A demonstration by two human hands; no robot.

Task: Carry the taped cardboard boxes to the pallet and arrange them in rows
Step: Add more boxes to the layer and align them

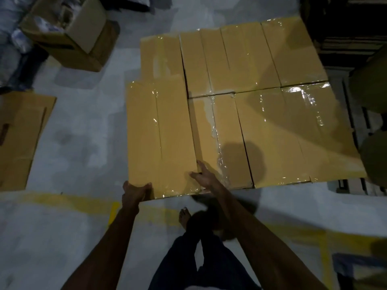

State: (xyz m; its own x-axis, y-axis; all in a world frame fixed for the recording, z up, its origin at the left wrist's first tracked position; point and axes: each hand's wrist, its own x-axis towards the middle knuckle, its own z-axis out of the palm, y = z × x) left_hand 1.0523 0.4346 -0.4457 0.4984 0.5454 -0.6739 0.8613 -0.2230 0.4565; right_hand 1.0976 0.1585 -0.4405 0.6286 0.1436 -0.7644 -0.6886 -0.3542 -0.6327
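Nearest the lens are the person's dark-trousered legs (201,262) and 1 bare foot (184,216), both blurred and partly crossed by the forearms.

At far left a flat sheet of cardboard (18,139) is cut off by the frame edge. Above it an open carton (69,34) stands with its flaps up. Pale plastic-wrapped goods show in it, too blurred to name.

The left hand (136,188) grips the near-left corner of the leftmost taped box (163,130), fingers curled over its near edge. That box sits at the left end of the front row, touching its neighbour. The right hand (204,174) lies on the box's near-right corner at the seam, fingers straight and spread.

The other taped boxes (261,84) lie in 2 rows, packed edge to edge. They hide nearly all of the pallet (347,185); only dim slats show at the right. Rounded olive shapes (372,84) are cut off at the right edge and I cannot tell what they are.
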